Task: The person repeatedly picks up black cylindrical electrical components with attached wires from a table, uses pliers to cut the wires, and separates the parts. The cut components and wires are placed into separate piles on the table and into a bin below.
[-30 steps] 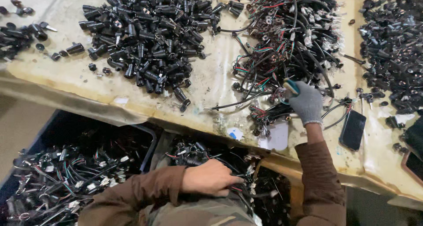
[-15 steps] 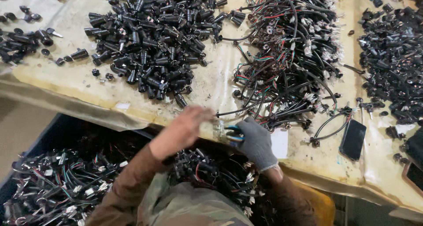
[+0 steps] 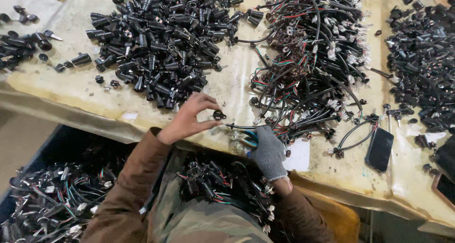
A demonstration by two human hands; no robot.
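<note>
My bare left hand (image 3: pixel 188 119) pinches a small black round connector cap (image 3: pixel 219 114) between thumb and fingers, just above the bench's front edge. A thin black cable (image 3: pixel 237 127) runs from the cap to my right hand (image 3: pixel 268 151), which wears a grey glove and grips a blue-handled tool (image 3: pixel 251 137) together with that cable. A big tangle of black wire harnesses with red, green and white leads (image 3: pixel 310 67) lies just beyond my right hand. A heap of black cylindrical connector parts (image 3: pixel 161 39) lies beyond my left hand.
Another pile of black parts (image 3: pixel 422 58) fills the right of the yellowish bench (image 3: pixel 71 89). A dark phone (image 3: pixel 379 149) and a white paper slip (image 3: pixel 297 155) lie near the front edge. Bins of finished wired parts (image 3: pixel 42 205) sit below, and more rest in my lap (image 3: pixel 222 186).
My left hand rose from my lap to the bench edge and took the cap. My right hand drew back from the harness pile toward me with the tool and cable.
</note>
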